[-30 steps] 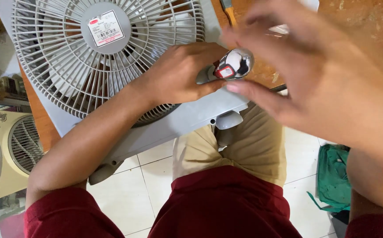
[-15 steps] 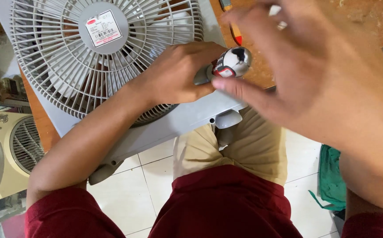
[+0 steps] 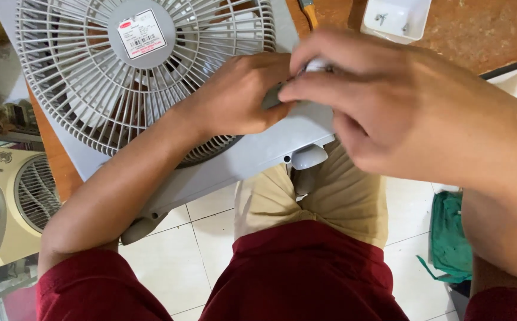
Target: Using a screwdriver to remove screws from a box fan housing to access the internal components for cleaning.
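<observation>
A small white knob (image 3: 317, 64), mostly hidden, sits on the corner of the grey box fan (image 3: 252, 156), pinched between the fingertips of the right hand (image 3: 401, 113). Just left of it, the left hand (image 3: 237, 95) is curled against the fan's frame beside the round grille (image 3: 92, 77). Beyond the right hand, a white tray (image 3: 416, 21) rests on the brown table (image 3: 478, 35).

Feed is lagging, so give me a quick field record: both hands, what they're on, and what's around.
left hand: gripping the corner of the grey box fan
right hand: fingers over a small white part, mostly hidden
fan position: on wooden table, overhanging the lap
nearby: white tray, beige fan on floor, green cloth
</observation>
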